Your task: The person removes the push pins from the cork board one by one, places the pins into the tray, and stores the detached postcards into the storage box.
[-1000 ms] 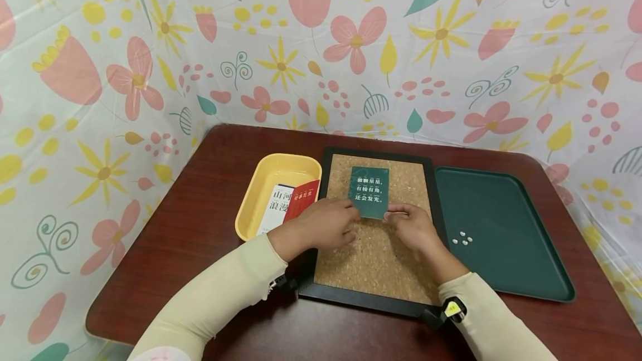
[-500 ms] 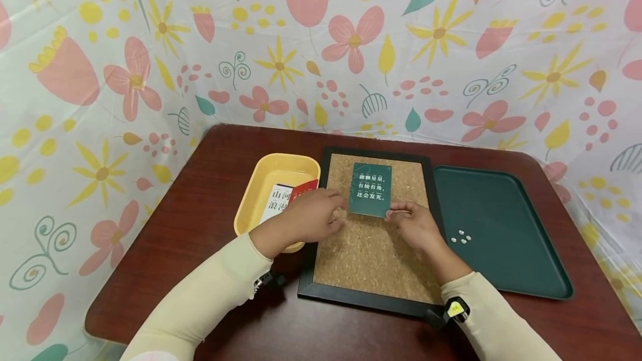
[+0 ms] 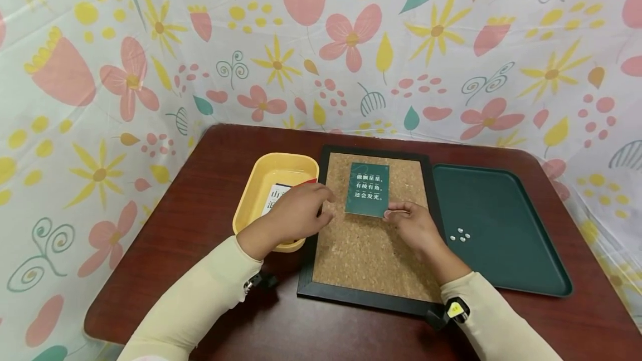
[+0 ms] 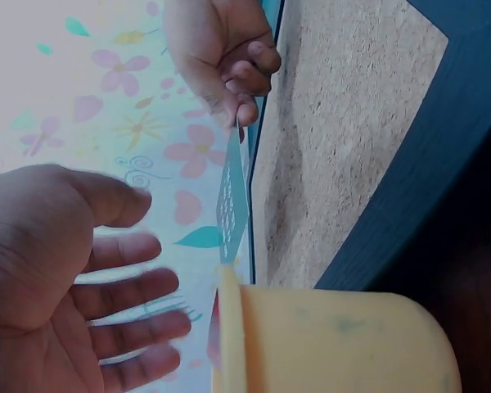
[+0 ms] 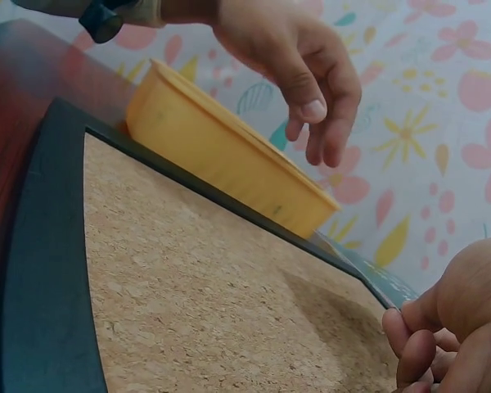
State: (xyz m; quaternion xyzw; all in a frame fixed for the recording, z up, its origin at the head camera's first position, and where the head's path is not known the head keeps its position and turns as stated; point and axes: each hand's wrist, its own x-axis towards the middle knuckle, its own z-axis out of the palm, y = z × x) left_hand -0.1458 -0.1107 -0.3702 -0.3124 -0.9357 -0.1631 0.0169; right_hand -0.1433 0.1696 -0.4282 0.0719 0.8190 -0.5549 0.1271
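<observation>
My right hand [image 3: 413,227] pinches the lower right corner of a dark green card [image 3: 368,189] with white Chinese characters. In the left wrist view the card [image 4: 234,201] stands off the cork surface, held at one end by the right hand [image 4: 229,57]. Its shadow falls on the framed corkboard [image 3: 373,258]. My left hand [image 3: 296,213] hovers by the right rim of the yellow bin [image 3: 249,189], fingers loose and apart, holding nothing. Inside the bin lie a white card [image 3: 273,196] with dark characters and a red card, both partly hidden by that hand.
To the right of the corkboard lies a dark green tray [image 3: 511,238] with several small shiny silver-white pieces [image 3: 460,234] near its left edge. Everything rests on a dark red wooden table [image 3: 200,210]. A flower-patterned cloth [image 3: 351,71] hangs behind and at the left.
My left hand has moved left, away from the green card to over the bin's edge. The card has risen slightly off the corkboard; the right hand keeps its grip on its corner.
</observation>
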